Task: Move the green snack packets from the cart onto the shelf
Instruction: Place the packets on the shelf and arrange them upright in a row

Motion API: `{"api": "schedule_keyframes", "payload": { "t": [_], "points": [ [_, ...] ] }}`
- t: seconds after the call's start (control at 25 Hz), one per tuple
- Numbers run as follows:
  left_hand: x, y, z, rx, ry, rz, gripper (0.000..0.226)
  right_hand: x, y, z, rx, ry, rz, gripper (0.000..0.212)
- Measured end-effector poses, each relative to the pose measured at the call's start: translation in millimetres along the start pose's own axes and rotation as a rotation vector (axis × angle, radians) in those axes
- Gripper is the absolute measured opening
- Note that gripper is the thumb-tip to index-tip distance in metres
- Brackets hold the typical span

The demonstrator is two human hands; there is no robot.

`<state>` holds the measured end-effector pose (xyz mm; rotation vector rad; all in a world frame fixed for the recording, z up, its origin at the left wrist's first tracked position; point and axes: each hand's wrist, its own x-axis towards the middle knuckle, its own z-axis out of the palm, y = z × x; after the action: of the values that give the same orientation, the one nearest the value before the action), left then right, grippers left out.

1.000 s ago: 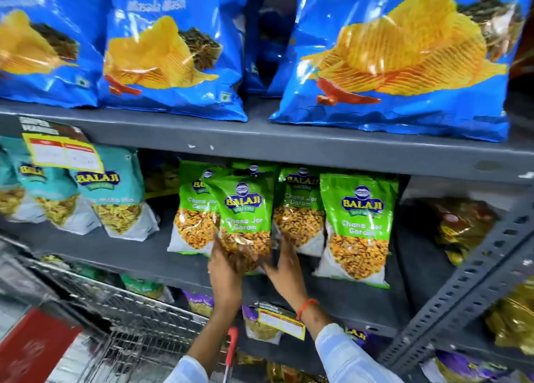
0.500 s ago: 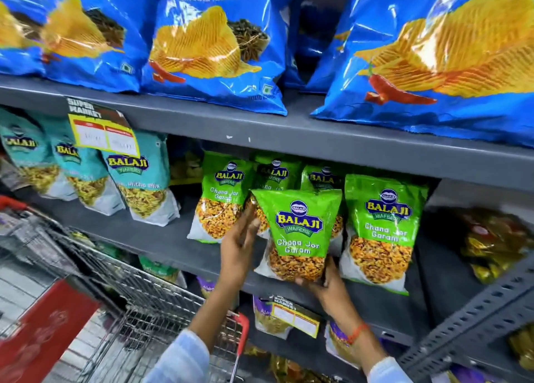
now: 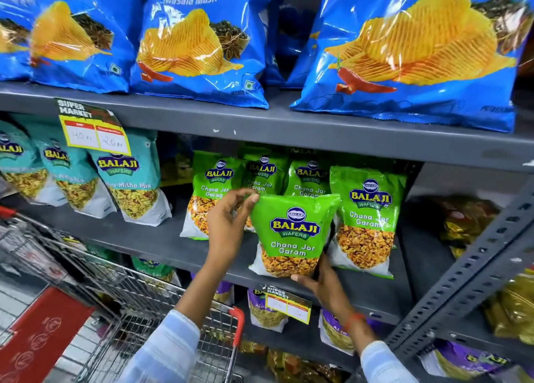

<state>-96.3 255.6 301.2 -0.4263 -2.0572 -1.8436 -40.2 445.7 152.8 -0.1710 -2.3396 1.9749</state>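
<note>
Light, crinkly, slippery green packet (image 3: 291,232): right hand (image 3: 323,284) cups its base in a closed grip, left hand (image 3: 228,223) fingers loosely pinch its top corner.

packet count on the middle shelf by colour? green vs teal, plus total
Green packets: 5, counting the front one that the left hand and right hand steady
Teal packets: 3
Total: 8
Packets behind the front rows could be hidden.
</note>
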Motion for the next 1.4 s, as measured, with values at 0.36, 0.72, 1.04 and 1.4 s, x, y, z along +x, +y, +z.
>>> {"api": "schedule_keyframes", "payload": {
  "t": [0.36, 0.72, 1.04, 1.4],
  "points": [
    [11.3, 46.0, 34.7, 0.816, -0.388, 0.455, 0.035, -5.2, 1.2, -3.3, -0.12, 0.037, -0.002, 0.064],
    [-57.7, -58.3, 53.0, 0.372, -0.124, -0.188, 0.111, -4.7, -13.3, 3.7, -0.142, 0.202, -0.096, 0.05],
    [-56.8, -99.0, 70.5, 0.339, -0.179, -0.345, 0.104, 5.2, -26.0, 7.3, -0.261, 0.337, -0.13, 0.068],
    [-47.5, -103.0, 81.8, 0.382, -0.121, -0.305, 0.108, 17.1, -31.6, 1.1, -0.288, 0.281, -0.165, 0.065]
  ]
}}
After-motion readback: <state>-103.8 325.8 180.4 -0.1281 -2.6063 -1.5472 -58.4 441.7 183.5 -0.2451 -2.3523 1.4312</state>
